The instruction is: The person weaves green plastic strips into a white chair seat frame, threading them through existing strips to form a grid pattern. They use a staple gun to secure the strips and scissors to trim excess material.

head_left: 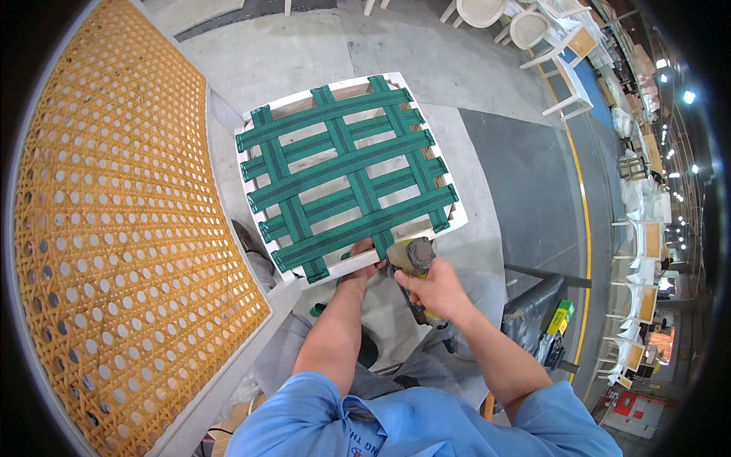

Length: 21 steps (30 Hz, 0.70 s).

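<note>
The left hand (361,257) grips the near edge of the white wooden seat frame (268,107) woven with green webbing straps (346,177) — just beside it, the right hand (435,289) is clenched around a grey-and-yellow staple gun (411,257) at that edge.

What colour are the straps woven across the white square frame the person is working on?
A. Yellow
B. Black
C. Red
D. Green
D: the straps woven across the white frame are dark green, while the left hand grips the frame's near edge and the right hand holds a stapler-like tool against it.
</note>
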Available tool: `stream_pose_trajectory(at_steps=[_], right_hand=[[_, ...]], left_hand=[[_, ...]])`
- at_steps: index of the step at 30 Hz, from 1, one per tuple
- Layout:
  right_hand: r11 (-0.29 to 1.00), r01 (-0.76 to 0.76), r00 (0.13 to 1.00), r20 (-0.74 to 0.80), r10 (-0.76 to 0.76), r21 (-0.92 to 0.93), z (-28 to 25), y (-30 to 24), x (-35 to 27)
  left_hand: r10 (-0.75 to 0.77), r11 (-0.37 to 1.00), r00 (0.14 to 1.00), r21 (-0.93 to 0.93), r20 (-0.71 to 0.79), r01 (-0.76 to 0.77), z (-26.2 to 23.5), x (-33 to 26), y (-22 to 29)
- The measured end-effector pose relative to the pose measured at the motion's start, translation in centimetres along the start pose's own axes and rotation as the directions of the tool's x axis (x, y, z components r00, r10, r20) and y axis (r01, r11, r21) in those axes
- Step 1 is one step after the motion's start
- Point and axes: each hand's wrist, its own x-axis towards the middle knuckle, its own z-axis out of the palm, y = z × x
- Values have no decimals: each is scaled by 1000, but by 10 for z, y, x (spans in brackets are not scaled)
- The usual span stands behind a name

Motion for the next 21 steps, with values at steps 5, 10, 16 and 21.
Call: stream_pose_trajectory(at_steps=[5,10,16,21], right_hand=[[999,29,1000,-7,-29,-17,7,-1,-3],[998,36,999,-9,-35,49,-15,-12,-23],[976,192,975,-130,-179,98,-56,-28,-51],[970,194,973,-154,-171,149,-66,-20,-63]], left_hand=[[-95,988,991,-133,-92,82,1,-5,-2],[-343,934,938,-86,54,346,2,-14,0],[7,231,849,827,-529,513,16,-45,-26],[-128,541,992,837,-12,80,33,-87,0]])
